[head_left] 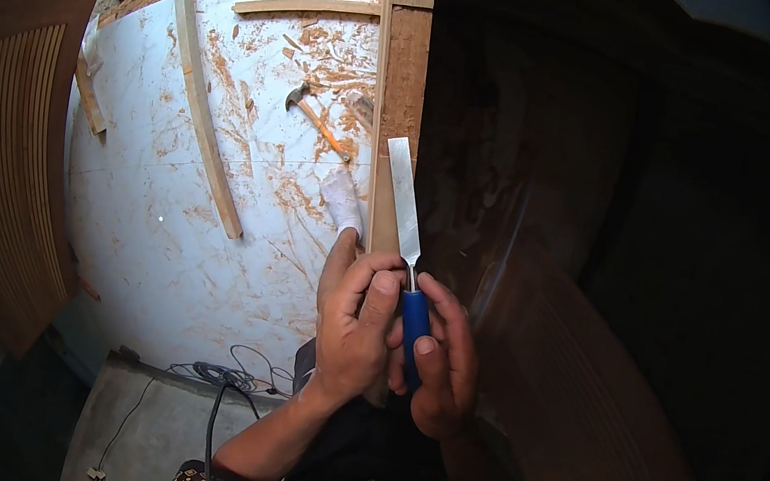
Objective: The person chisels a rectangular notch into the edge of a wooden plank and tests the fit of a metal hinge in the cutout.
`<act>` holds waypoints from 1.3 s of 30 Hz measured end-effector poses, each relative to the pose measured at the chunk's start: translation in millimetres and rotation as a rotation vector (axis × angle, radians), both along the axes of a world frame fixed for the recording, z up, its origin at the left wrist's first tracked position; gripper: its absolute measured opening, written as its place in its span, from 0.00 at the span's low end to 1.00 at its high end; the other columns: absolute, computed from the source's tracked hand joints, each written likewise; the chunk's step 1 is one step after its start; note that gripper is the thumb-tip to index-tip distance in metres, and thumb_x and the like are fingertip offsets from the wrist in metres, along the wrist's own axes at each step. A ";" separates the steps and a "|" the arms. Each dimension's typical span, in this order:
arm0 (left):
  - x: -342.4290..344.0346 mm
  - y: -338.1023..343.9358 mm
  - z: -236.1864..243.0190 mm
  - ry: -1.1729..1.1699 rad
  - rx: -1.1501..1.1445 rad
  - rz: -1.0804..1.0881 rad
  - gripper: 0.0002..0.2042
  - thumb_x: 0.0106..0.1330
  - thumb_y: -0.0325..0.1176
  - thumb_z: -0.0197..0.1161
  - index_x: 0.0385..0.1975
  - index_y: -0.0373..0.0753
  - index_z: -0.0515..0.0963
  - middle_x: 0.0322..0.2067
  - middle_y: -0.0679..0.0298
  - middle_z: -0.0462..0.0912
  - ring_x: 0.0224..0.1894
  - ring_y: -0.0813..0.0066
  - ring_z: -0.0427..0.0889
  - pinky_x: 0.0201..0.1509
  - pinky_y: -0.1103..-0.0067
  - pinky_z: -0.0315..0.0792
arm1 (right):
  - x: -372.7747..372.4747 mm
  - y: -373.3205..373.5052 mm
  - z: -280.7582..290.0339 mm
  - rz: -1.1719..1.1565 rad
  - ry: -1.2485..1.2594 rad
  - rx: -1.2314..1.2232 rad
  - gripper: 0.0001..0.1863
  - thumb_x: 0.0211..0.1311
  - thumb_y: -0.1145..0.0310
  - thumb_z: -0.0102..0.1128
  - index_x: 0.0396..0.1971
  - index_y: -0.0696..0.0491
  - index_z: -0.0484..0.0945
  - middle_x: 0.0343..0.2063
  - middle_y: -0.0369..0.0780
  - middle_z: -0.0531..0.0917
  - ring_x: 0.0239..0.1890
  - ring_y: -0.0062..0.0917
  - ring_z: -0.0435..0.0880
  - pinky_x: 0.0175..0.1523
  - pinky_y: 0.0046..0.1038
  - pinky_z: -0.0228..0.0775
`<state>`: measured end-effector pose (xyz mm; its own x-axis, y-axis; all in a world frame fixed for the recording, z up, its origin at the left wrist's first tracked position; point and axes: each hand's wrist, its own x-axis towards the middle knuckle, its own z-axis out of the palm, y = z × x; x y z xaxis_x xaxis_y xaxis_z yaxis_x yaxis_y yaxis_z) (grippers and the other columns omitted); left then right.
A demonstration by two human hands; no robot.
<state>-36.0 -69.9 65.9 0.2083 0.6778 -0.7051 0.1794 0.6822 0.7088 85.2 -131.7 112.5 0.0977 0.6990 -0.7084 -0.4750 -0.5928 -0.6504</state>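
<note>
A chisel point(405, 199) with a broad flat steel blade and a blue handle is held upright in front of me, its blade pointing away. My right hand point(447, 362) wraps the blue handle from the right, thumb lying along it. From the other side, my left hand point(359, 321) curls its fingers against the chisel's neck and handle, with its thumb raised. Part of the left fingers is hidden behind the handle. Beyond the hands, a long wooden board point(404, 86) stretches away on edge, and the blade overlaps its near part in view.
A claw hammer point(320, 126) with an orange handle lies on the white, shaving-strewn floor point(156, 258). Long wooden strips point(195, 86) lie left of it. A slatted brown door panel point(9, 148) stands at far left. Coiled cables point(228, 376) lie lower left. The right side is dark.
</note>
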 end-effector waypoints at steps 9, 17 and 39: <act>-8.9 -8.4 -9.6 0.001 0.027 -0.188 0.20 0.84 0.44 0.46 0.48 0.32 0.79 0.30 0.70 0.79 0.30 0.87 0.74 0.33 0.86 0.68 | -19.0 1.4 -5.3 0.089 -0.287 0.041 0.28 0.82 0.67 0.45 0.76 0.61 0.60 0.63 0.48 0.78 0.43 0.21 0.84 0.45 0.22 0.75; -6.2 -7.3 -6.7 -0.065 -0.069 -0.074 0.18 0.84 0.42 0.47 0.39 0.34 0.78 0.30 0.68 0.77 0.34 0.84 0.72 0.40 0.82 0.68 | -31.2 10.4 -6.0 0.165 -0.574 0.079 0.24 0.81 0.71 0.44 0.71 0.64 0.67 0.64 0.57 0.78 0.66 0.42 0.80 0.69 0.35 0.71; 1.3 12.4 -12.2 -0.077 -0.107 -0.053 0.18 0.84 0.42 0.47 0.34 0.37 0.75 0.29 0.73 0.76 0.33 0.88 0.68 0.36 0.84 0.65 | -29.7 22.2 -8.1 0.189 -0.537 -0.001 0.25 0.80 0.71 0.41 0.71 0.67 0.66 0.66 0.58 0.76 0.70 0.44 0.75 0.73 0.37 0.65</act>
<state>-34.7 -57.5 53.7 0.2983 0.5861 -0.7533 0.1652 0.7457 0.6455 55.5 -109.5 104.3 0.3175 0.7390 -0.5942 0.0372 -0.6359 -0.7709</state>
